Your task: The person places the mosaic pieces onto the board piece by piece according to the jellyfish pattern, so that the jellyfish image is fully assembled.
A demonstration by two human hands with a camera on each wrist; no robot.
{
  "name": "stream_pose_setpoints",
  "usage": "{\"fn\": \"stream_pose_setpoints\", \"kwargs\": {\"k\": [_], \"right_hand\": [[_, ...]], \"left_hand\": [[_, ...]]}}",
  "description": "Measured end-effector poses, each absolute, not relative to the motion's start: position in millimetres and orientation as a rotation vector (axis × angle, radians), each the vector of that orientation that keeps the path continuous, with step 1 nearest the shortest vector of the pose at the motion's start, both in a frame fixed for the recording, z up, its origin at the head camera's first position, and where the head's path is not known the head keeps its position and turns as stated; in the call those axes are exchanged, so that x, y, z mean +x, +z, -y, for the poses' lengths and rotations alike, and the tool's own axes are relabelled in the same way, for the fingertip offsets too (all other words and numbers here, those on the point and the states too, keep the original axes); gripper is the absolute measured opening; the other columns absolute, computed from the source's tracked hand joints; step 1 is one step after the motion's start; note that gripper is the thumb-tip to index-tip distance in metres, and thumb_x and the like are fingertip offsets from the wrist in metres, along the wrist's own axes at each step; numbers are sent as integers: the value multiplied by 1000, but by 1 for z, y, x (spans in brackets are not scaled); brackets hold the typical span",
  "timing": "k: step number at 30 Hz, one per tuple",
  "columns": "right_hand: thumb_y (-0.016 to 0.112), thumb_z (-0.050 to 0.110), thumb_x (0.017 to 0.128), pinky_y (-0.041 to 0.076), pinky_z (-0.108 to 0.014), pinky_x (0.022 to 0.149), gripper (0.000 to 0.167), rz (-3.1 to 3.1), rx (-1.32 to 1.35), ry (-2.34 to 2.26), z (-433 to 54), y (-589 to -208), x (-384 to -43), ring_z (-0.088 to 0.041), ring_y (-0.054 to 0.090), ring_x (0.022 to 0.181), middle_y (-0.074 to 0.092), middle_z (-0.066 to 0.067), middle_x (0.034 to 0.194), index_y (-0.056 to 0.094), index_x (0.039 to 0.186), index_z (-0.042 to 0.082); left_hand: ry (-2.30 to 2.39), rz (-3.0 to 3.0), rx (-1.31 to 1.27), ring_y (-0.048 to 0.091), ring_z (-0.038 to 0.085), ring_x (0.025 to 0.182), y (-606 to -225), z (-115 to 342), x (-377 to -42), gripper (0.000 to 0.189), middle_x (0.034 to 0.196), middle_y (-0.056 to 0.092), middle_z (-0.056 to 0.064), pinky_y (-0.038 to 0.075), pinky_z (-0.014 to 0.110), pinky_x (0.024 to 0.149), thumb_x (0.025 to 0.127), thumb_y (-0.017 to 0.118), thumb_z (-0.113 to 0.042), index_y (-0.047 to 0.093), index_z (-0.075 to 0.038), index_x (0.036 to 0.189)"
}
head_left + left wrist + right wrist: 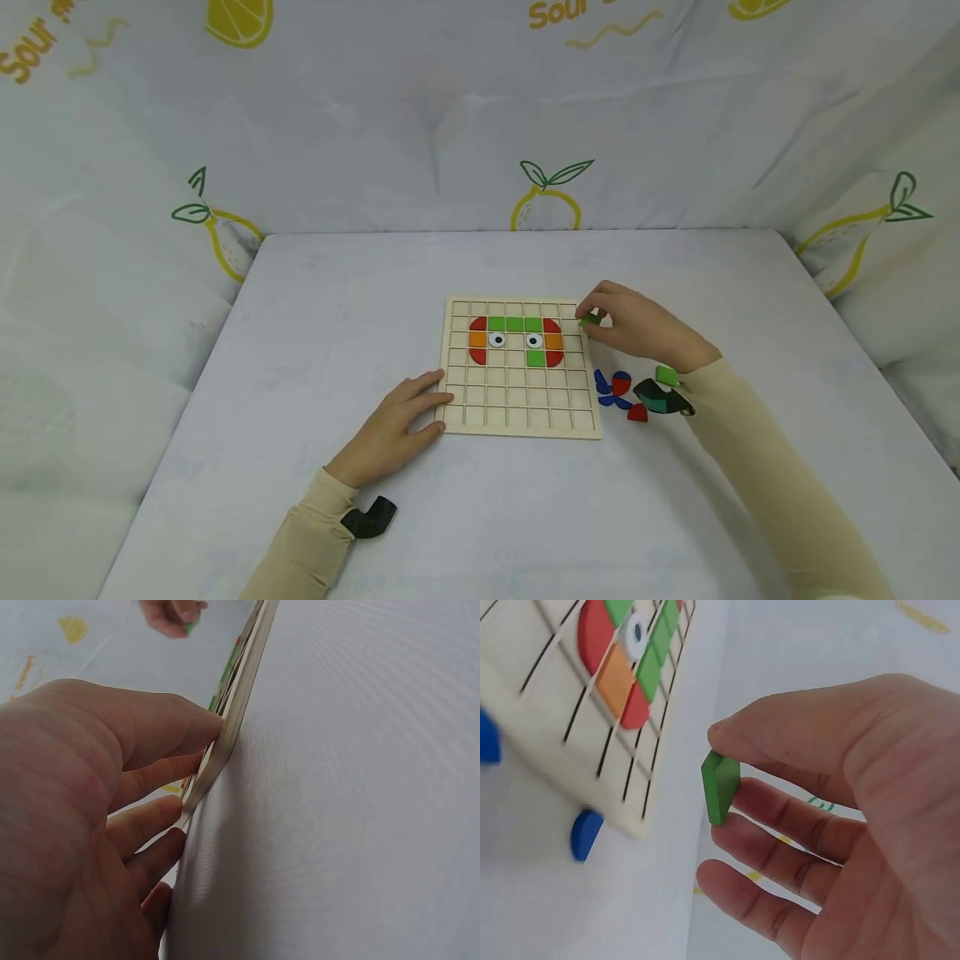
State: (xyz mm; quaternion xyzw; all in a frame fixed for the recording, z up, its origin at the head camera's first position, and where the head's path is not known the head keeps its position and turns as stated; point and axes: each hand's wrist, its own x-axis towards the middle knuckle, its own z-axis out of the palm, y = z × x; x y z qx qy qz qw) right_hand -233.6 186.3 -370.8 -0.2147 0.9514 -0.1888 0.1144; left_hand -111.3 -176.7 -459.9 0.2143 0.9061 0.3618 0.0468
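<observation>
A wooden grid board (517, 417) lies on the table, with red, orange and green tiles and two round eye tiles (534, 341) set in its upper half. My left hand (393, 429) rests at the board's left edge, its fingers spread and fairly straight; in the left wrist view a fingertip meets the board's side. Between thumb and fingers, my right hand (641, 325) pinches a square green tile (721, 787). That hand is above the board's upper right edge, and the right wrist view shows the tile off to the side of the grid.
Right of the board lie loose blue pieces (615, 402), red pieces (637, 412) and a green tile (667, 376), beneath the right wrist. A dark strap (369, 518) sits on the left wrist. Behind the table hangs a white cloth (360, 150) printed with lemons.
</observation>
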Motion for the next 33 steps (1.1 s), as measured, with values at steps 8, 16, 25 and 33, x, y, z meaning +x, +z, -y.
{"fn": "stream_pose_setpoints", "kwargs": {"k": [8, 16, 25, 33], "right_hand": [[68, 13, 95, 57, -47, 96, 22, -2748, -737, -649, -158, -367, -237, -30, 59, 110, 61, -9, 123, 71, 116, 7], [70, 15, 95, 56, -47, 101, 24, -2702, -783, -634, -135, -375, -239, -26, 59, 114, 61, -7, 126, 70, 119, 10], [70, 14, 94, 59, -38, 92, 20, -2683, -941, -563, -112, -387, -235, -20, 62, 104, 63, -3, 120, 74, 113, 10], [69, 14, 95, 57, -36, 91, 15, -2644, -976, -515, -102, -399, -232, -19, 60, 104, 62, -2, 118, 74, 110, 14]], "left_hand": [[1092, -2749, 630, 34, 30, 152, -458, 176, -112, 41, 162, 40, 5, 24, 52, 128, 95, 70, -17, 64, -12, 135], [1091, -2749, 628, 34, 30, 153, -459, 177, -112, 42, 163, 39, 5, 23, 52, 129, 95, 69, -18, 64, -13, 136], [1087, -2749, 628, 34, 29, 153, -461, 177, -113, 42, 163, 39, 3, 23, 51, 129, 95, 70, -19, 64, -14, 137], [1079, -2756, 641, 34, 29, 152, -461, 178, -113, 42, 163, 39, 3, 22, 51, 129, 95, 70, -20, 64, -14, 137]]}}
